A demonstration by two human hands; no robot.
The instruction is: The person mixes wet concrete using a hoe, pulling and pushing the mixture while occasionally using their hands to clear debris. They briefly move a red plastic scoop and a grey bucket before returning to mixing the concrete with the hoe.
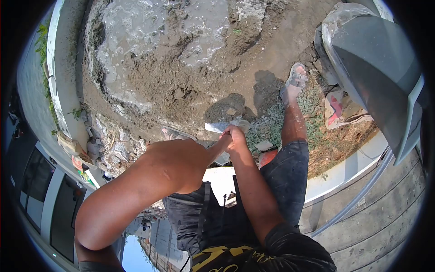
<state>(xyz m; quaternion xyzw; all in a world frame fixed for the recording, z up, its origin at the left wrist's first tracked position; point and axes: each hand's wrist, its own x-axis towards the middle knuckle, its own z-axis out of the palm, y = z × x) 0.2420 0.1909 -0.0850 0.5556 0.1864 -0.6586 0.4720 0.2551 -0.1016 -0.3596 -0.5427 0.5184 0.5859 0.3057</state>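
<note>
From where I'm standing, the right hand (233, 137) has its fingers closed round what looks like a tool shaft (216, 150), low down by a pale, crusted head (216, 127) between the feet; the left hand (179, 161) is bent over near the upper end, but its fingers are hidden, so I can't tell its grip. A slip on gritty skin could swing that head into the left sandal (176, 134), and the lumpy soil (167, 81) might snag or deflect it, jarring the wrists.
</note>
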